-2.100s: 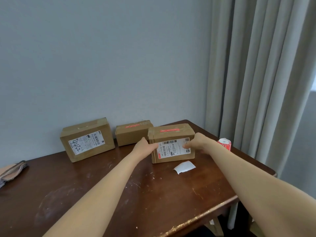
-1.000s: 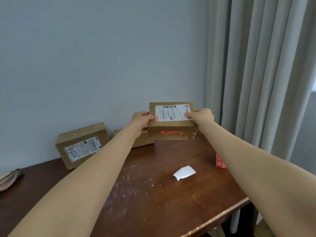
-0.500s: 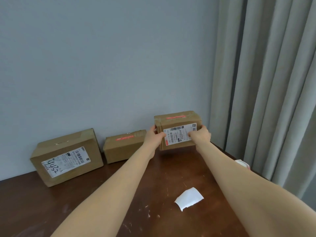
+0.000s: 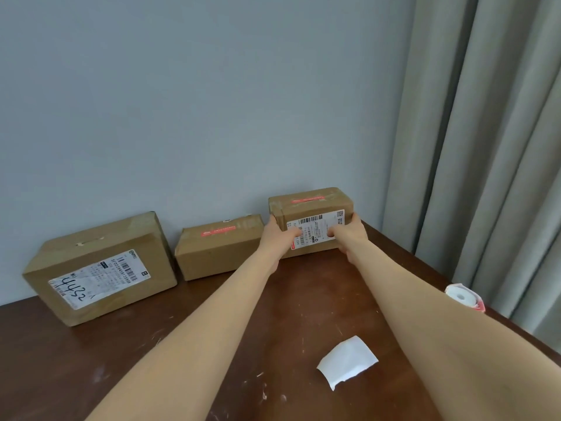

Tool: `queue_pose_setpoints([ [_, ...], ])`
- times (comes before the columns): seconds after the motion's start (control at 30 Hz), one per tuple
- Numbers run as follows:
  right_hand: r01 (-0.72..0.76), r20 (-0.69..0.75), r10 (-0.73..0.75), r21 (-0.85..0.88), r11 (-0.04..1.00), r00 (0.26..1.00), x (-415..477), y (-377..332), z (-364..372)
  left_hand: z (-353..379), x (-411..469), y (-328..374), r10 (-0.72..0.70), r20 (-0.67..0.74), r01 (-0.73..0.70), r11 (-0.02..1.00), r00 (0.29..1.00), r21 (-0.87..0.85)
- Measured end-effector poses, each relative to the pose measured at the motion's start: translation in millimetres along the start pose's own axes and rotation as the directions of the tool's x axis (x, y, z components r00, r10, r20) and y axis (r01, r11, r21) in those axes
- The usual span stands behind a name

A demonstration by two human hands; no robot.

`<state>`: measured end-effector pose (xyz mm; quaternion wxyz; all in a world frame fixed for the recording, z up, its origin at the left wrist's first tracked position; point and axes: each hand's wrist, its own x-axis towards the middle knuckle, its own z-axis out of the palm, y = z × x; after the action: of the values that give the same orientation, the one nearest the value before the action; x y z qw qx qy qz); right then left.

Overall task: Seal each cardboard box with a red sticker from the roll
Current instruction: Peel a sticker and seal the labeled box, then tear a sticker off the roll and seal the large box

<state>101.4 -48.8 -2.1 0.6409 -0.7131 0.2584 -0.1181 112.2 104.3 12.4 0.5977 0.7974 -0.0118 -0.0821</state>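
As left hand (image 4: 277,238) and right hand (image 4: 349,237) grip the small brown cardboard box (image 4: 315,208) by its ends, it sits back by the wall on the dark wooden surface (image 4: 212,344). Its red sticker (image 4: 306,199) is on top, so it's parked there as finished, I'd say.

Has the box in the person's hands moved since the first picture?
Yes. The brown cardboard box gripped by the left hand and right hand went back to the grey wall, away from the white paper scrap.
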Motion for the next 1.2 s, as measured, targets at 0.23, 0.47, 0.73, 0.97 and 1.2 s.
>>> queue_pose_setpoints([
  [0.23,-0.013,-0.014,0.011,-0.148,0.989,1.000,-12.4,1.1,-4.3,2.7,-16.5,4.7,-0.031,-0.064,0.034,0.998,0.997,0.055],
  [0.47,0.086,0.104,-0.054,-0.329,0.940,0.993,-56.2,3.0,-23.3,2.7,-65.9,10.3,0.050,-0.056,-0.032,0.959,0.997,0.281],
  [0.73,0.273,0.459,0.070,-0.637,0.721,0.886,-147.9,13.0,-63.0,-4.0,-136.3,-9.5,-0.044,0.286,-0.128,0.822,0.957,0.555],
  [0.97,0.338,0.419,0.079,-0.818,0.466,0.905,-192.3,45.0,-71.1,5.0,-178.7,-31.9,-0.094,0.368,-0.175,0.755,0.925,0.632],
  [1.2,0.217,0.248,-0.055,-0.697,0.683,0.967,-196.6,64.4,-68.9,20.6,-186.3,-40.5,-0.034,0.329,-0.170,0.804,0.944,0.570],
])
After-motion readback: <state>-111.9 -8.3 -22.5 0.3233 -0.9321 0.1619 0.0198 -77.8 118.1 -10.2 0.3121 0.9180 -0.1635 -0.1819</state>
